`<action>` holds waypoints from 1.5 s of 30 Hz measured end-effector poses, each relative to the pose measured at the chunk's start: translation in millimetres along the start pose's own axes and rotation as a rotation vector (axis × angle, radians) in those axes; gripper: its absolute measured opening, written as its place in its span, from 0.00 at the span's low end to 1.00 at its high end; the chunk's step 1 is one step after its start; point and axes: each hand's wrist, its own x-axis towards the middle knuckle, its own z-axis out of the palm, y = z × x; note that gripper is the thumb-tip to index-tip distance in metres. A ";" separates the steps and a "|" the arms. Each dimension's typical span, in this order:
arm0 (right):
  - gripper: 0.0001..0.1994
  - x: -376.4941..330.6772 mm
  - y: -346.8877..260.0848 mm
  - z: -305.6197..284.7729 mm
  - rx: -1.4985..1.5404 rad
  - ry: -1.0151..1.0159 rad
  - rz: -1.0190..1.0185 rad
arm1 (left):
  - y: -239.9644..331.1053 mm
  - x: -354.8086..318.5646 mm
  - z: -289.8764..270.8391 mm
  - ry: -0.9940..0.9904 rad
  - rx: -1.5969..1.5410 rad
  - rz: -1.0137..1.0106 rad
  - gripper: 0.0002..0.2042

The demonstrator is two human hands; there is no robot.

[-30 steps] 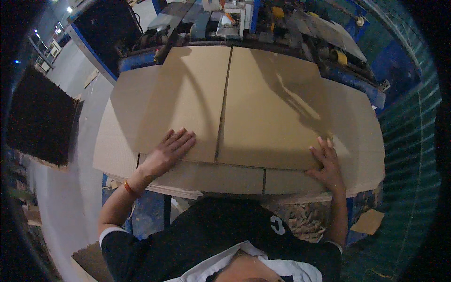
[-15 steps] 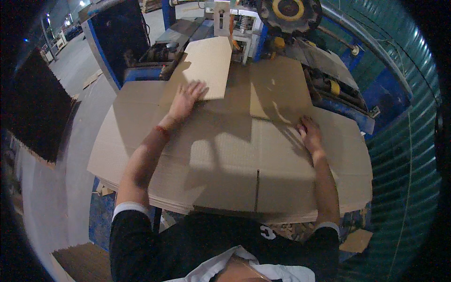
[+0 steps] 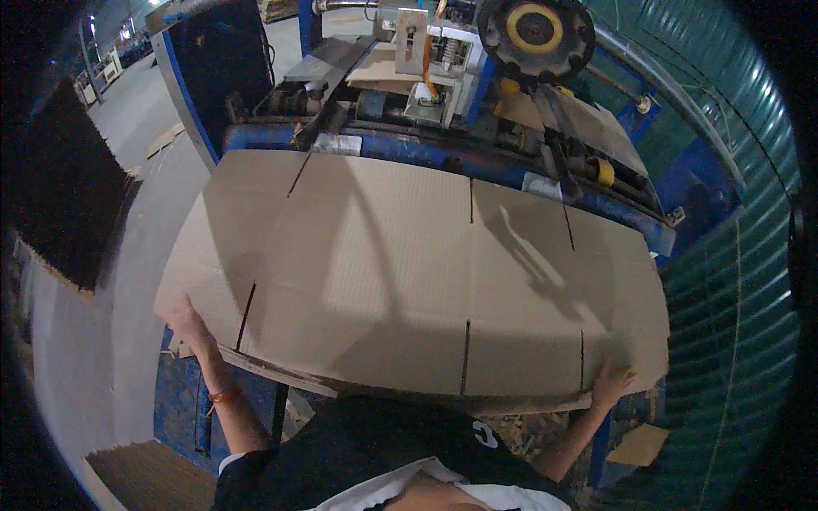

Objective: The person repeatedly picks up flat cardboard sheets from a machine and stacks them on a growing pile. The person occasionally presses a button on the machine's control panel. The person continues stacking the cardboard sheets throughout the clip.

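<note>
We see the slotted cardboard sheet (image 3: pixel 409 272) lying open and flat across the blue machine (image 3: pixel 443 162); half a second ago a folded flap stood on it. Both hands have come back from the middle to the near corners. The left hand (image 3: pixel 186 324) grips the left edge, the right hand (image 3: pixel 610 385) the right; their fingers curl under the board, hidden from us.

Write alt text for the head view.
A person's left hand and right hand grip the near corners of a large slotted cardboard sheet lying flat before a blue machine with a round wheel.
</note>
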 end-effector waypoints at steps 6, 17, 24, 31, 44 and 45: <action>0.30 14.4 38.2 53.4 0.013 0.031 0.076 | 18.1 5.8 -1.9 -0.033 0.163 -0.017 0.35; 0.25 48.3 4.1 2.7 1.357 0.488 0.109 | 75.1 76.3 -39.2 -0.128 -0.713 0.074 0.18; 0.21 -12.2 -20.1 -94.9 1.552 0.342 0.007 | 29.9 37.9 -47.4 -0.502 -0.805 -0.232 0.16; 0.13 -122.5 -67.9 -77.2 0.769 0.126 -1.056 | 82.4 -49.0 -72.0 -0.640 -0.336 0.057 0.11; 0.22 -67.6 -109.1 -58.4 0.512 -0.476 -1.201 | 138.2 -84.1 -20.0 -1.284 0.167 1.285 0.25; 0.22 -61.2 -114.3 -54.1 0.507 -0.491 -1.203 | 138.3 -81.2 -12.7 -1.258 0.118 1.266 0.26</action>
